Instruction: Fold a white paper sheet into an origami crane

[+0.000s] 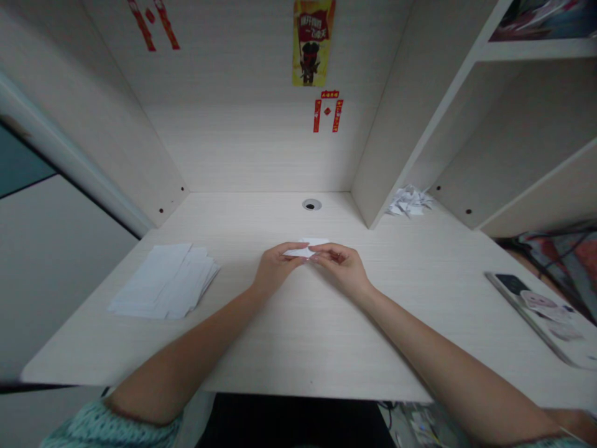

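Fingers [298, 251] of both hands pinch one small white paper piece [311, 244] at mid-desk. Left hand [275, 269] grips its left end, thumb and forefinger closed on it. Right hand [342, 264] grips the near edge on the right side, fingertips curled onto it.

Hard to read: the paper is small, white on pale wood, and the fingertips cover most of its near half. Can't tell whether it is folded or how many layers. Only the far edge and a right-hand corner show clear of the fingers. Can't tell whether it lies flat on the desk [298, 336] or is lifted a bit. Both forearms run out of frame at the bottom; a teal sleeve [107, 426] is cut off at bottom left.

Position: the paper sits between the two sets of fingertips and just beyond them, in line with the cable hole [311, 204] further back.

Orientation: long axis runs left-right, roughly parallel to the desk's front edge; the visible far corner points away and to the right.

Around it: loose stack of white paper sheets [165, 283] well to the left, a pile of crumpled white bits [409, 201] in the shelf bay at back right, a phone [543, 314] near the right edge, partly cut off.
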`<action>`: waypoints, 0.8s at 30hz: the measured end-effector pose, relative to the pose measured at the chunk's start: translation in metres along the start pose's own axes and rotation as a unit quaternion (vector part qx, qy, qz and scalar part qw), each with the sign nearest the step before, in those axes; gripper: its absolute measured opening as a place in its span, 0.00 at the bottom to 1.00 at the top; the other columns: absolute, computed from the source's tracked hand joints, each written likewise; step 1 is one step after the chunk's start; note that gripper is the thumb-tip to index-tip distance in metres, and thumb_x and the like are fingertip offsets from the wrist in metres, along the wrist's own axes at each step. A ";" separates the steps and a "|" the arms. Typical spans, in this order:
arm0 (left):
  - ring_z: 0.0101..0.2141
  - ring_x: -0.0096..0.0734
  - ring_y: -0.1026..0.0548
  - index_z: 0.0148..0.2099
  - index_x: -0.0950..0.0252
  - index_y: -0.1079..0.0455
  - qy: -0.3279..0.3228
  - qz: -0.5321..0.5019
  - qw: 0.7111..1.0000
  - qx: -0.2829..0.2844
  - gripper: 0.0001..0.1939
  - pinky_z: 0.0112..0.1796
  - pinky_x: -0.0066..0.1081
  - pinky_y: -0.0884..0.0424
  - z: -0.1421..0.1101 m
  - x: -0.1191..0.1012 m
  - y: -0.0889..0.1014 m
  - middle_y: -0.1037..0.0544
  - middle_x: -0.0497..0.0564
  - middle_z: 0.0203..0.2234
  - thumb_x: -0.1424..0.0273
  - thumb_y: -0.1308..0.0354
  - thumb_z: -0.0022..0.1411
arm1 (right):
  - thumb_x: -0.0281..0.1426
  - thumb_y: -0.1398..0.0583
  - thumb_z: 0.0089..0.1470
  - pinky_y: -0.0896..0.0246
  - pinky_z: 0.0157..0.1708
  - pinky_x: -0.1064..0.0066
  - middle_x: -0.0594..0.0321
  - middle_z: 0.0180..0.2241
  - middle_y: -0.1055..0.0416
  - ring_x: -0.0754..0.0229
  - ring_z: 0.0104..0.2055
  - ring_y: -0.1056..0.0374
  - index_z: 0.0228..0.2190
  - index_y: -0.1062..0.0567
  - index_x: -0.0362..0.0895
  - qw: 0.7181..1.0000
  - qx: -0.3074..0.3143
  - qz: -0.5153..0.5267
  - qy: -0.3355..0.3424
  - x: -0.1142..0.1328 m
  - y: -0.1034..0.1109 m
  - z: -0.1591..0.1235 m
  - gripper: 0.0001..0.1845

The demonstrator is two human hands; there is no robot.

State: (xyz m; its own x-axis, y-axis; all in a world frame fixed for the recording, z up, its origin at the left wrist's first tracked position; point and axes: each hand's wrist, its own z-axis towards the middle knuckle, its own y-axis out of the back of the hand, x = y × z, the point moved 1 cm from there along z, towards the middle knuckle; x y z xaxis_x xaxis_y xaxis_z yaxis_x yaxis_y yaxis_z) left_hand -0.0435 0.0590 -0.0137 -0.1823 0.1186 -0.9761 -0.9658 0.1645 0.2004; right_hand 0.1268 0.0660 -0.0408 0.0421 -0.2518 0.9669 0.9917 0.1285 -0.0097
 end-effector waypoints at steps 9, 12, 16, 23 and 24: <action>0.35 0.33 0.22 0.45 0.63 0.26 -0.029 0.057 0.998 -0.017 0.15 0.36 0.27 0.28 0.000 0.006 0.002 0.21 0.51 0.42 0.67 0.40 0.54 | 0.39 0.35 0.44 0.37 0.30 0.70 0.61 0.27 0.25 0.60 0.29 0.30 0.36 0.24 0.44 0.997 0.050 0.030 -0.046 -0.001 -0.003 0.000 0.17; 0.38 0.33 0.22 0.44 0.63 0.25 -0.038 0.072 0.996 -0.027 0.14 0.39 0.28 0.29 0.000 0.004 0.001 0.21 0.51 0.42 0.67 0.40 0.53 | 0.40 0.35 0.44 0.37 0.30 0.70 0.62 0.26 0.25 0.60 0.30 0.30 0.36 0.24 0.44 0.997 0.052 0.030 -0.049 0.001 -0.004 0.000 0.18; 0.36 0.33 0.22 0.44 0.62 0.25 -0.027 0.072 0.997 -0.024 0.14 0.37 0.27 0.28 0.000 0.004 0.001 0.21 0.50 0.41 0.67 0.40 0.53 | 0.40 0.35 0.44 0.39 0.28 0.71 0.62 0.26 0.26 0.62 0.28 0.31 0.35 0.24 0.44 0.997 0.049 0.022 -0.047 -0.001 -0.003 0.000 0.17; 0.33 0.32 0.22 0.46 0.63 0.26 -0.012 0.034 0.999 -0.006 0.17 0.34 0.26 0.28 0.000 0.004 0.000 0.20 0.52 0.39 0.67 0.38 0.52 | 0.36 0.34 0.44 0.43 0.26 0.73 0.64 0.24 0.28 0.65 0.24 0.35 0.34 0.24 0.42 0.998 0.031 0.031 -0.041 -0.004 -0.002 0.000 0.14; 0.33 0.32 0.22 0.46 0.63 0.26 -0.013 0.033 0.999 -0.006 0.17 0.34 0.26 0.27 0.000 0.003 0.000 0.20 0.52 0.38 0.67 0.38 0.52 | 0.36 0.34 0.44 0.43 0.25 0.73 0.64 0.23 0.28 0.65 0.24 0.36 0.33 0.24 0.42 0.998 0.029 0.028 -0.040 -0.004 -0.002 0.000 0.14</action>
State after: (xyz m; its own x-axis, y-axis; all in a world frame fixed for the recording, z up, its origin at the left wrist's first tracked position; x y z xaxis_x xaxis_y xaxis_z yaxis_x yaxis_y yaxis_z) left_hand -0.0444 0.0595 -0.0168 -0.2407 0.1535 -0.9584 -0.9542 0.1434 0.2626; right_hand 0.1250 0.0667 -0.0443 0.0857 -0.1656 0.9825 0.9791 0.1965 -0.0523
